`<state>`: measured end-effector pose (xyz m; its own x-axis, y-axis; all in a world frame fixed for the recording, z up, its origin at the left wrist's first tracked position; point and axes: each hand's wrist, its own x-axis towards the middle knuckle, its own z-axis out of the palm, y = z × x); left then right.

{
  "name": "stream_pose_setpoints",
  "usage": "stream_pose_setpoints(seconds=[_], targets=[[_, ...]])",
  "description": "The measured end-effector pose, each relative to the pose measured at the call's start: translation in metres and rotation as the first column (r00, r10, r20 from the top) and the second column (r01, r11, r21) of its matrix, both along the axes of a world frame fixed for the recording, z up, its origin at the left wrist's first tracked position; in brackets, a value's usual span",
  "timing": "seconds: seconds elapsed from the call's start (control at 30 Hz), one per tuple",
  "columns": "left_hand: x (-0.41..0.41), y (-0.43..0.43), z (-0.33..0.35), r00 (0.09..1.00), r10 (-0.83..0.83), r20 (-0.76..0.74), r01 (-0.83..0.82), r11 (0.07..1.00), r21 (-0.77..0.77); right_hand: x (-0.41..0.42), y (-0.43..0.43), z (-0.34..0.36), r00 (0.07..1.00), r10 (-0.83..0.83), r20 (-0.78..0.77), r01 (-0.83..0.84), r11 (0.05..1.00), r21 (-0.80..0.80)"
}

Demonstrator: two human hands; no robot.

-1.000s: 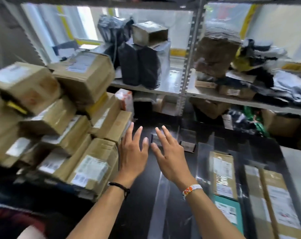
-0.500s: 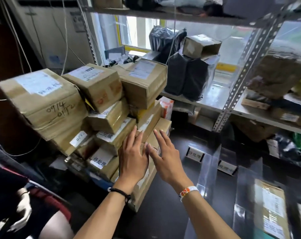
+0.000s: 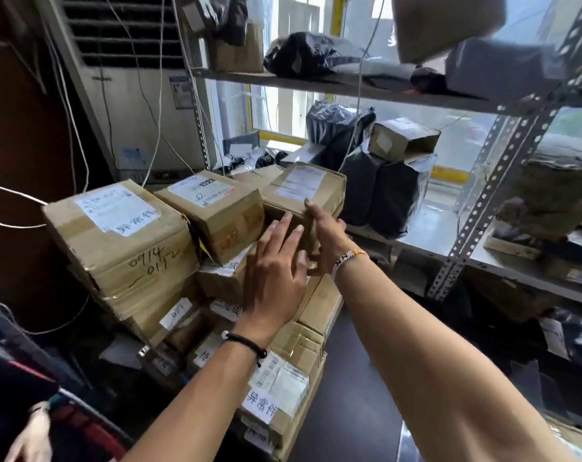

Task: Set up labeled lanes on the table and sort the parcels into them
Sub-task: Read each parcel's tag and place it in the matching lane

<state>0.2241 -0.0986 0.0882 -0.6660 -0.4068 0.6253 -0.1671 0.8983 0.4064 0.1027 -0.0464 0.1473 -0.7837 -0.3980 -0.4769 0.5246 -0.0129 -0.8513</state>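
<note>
At the far left, a floor-standing air conditioner [image 3: 133, 105] stands against the wall with thin cables hanging across it. In front of it rises a stack of parcels [image 3: 179, 315], all brown cardboard boxes with white shipping labels.

The top row holds three boxes. The large cardboard box [image 3: 126, 241] on the left has handwritten digits on its near face. The second box [image 3: 216, 211] sits just beside it, tilted slightly. The third box [image 3: 316, 185] is at the right end of the row.

The left hand [image 3: 276, 271], with a black cord bracelet [image 3: 246, 345] at the wrist, is flat and wide. Its fingers are straight and spread in front of the boxes below the second box. Whether it presses on them cannot be told.

The right hand [image 3: 326, 241], wearing a beaded bracelet [image 3: 348, 260], reaches further up. Its fingers are extended and one fingertip touches the near top edge of the third box. It grips nothing.

Low in the stack, a taped box [image 3: 283, 391] carries a barcode label and a handwritten slip. The stack's right side meets the dark tabletop [image 3: 359, 378].

Further right, a metal shelf rack [image 3: 503, 181] holds black poly bags [image 3: 383, 195]. A small carton [image 3: 403, 138] rests on top of them.
</note>
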Motion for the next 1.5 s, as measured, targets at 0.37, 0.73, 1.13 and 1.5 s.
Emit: stream_pose_setpoints(seconds=[0.37,0.73,1.13,1.5], targets=[[0.005,0.008,0.010,0.994,-0.045,-0.101,0.053,0.996,0.075,-0.013,0.043,0.033,0.932,-0.212,-0.293,0.116,0.942,-0.314],[-0.025,0.111,0.091,0.775,-0.409,-0.482,0.604,0.255,0.755,0.032,0.248,0.008,0.805,-0.206,-0.557,-0.002,0.937,-0.348],[-0.042,0.182,0.095,0.617,-0.779,-0.115,0.590,0.361,0.722,0.053,0.403,0.023,0.640,-0.213,-0.739,0.216,0.972,-0.093],[-0.058,0.236,0.172,0.208,-0.875,0.437,0.728,0.437,0.528,0.031,0.422,0.114,0.416,0.799,-0.434,-0.161,0.535,0.830]])
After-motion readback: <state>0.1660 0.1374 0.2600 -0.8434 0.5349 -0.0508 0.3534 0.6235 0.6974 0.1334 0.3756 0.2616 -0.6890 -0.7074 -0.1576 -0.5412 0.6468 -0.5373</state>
